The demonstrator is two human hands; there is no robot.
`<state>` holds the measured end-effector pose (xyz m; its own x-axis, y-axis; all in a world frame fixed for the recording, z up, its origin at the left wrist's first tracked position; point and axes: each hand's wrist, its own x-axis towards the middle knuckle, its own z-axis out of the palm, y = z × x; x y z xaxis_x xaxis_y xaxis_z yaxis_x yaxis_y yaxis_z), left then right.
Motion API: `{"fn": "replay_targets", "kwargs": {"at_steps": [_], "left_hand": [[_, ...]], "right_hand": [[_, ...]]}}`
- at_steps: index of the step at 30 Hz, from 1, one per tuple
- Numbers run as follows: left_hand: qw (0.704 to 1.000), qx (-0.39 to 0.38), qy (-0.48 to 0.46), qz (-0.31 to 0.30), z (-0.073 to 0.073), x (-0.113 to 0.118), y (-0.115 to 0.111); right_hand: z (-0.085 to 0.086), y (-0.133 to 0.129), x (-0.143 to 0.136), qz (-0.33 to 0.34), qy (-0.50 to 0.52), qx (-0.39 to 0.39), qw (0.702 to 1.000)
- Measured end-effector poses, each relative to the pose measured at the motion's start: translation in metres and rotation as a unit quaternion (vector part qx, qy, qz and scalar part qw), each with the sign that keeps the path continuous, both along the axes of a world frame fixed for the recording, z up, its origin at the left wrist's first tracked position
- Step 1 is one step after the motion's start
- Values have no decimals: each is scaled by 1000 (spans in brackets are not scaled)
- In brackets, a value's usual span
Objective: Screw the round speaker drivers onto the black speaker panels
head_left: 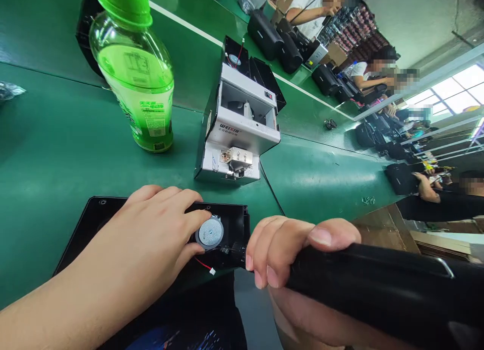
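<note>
My left hand [162,229] reaches over a black plastic housing [230,219] at the table's near edge. Its thumb and index finger pinch a round silver-backed speaker [210,233] that sits inside the housing. A red wire with a small white connector [212,271] trails from below the speaker. My right hand [287,244] is wrapped around a thick black electric screwdriver [363,269], held nearly level. The screwdriver's dark nose points left, its tip close to the speaker's lower right edge; I cannot tell whether it touches a screw. Part of the housing is hidden under my left hand.
Beyond the housing stands a white and black screw feeder [242,133] with a cable. A green drink bottle [136,88] is left of it. Another black housing with a speaker [234,60] lies behind. Loose screws [367,200] lie at right. Several people work among black cases [264,35].
</note>
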<state>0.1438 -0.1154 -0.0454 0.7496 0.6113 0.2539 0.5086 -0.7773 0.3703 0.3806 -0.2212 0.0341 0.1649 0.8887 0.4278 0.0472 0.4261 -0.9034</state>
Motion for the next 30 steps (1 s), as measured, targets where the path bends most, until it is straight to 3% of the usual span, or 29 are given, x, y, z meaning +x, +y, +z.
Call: {"fn": "replay_targets", "kwargs": {"at_steps": [5,11,19,24,30], "left_hand": [[998,53,-28,-13,3,0,-4],[998,54,-45,-5,1,0,-8],[998,51,-40,-9,0,0,-8],[997,56,-49,-12,-5,-1,-7],[990,120,-81,-7,-7,-5,-11]], "right_hand": [[0,0,5,138,-86,6,987],[-15,-12,-20,35,-70,35,996],[-24,-11,-18,12,-42,44,998],[-34,-5,-24,-22,0,112,994],[-34,-7,-25,-25,24,58,998]]}}
